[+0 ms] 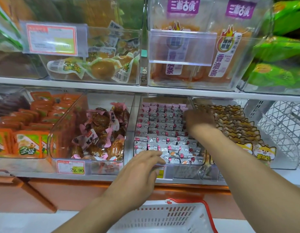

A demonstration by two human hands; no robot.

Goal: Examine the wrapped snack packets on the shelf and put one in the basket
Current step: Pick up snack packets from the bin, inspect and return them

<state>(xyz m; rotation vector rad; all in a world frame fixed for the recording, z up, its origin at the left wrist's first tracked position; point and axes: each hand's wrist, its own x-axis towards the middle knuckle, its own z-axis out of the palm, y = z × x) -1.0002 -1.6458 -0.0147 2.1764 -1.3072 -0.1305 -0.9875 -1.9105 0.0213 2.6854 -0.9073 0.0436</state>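
Note:
Small silver-and-pink wrapped snack packets (162,130) fill a clear bin on the lower shelf, stacked in rows. My left hand (140,169) reaches to the bin's front rim with fingers stretched out, their tips over the front packets. My right hand (199,119) is deep at the back right of that bin, by the divider to the orange fox-print packets (236,126). It is blurred and its fingers are hidden. A white basket (154,221) with a red handle sits below my arms, and no packet shows inside it.
Left of the packet bin is a bin of brown snacks in pink wrappers (102,130), then orange packets (28,128). The upper shelf (112,85) overhangs with more clear bins. An orange ledge (61,190) runs under the shelf front.

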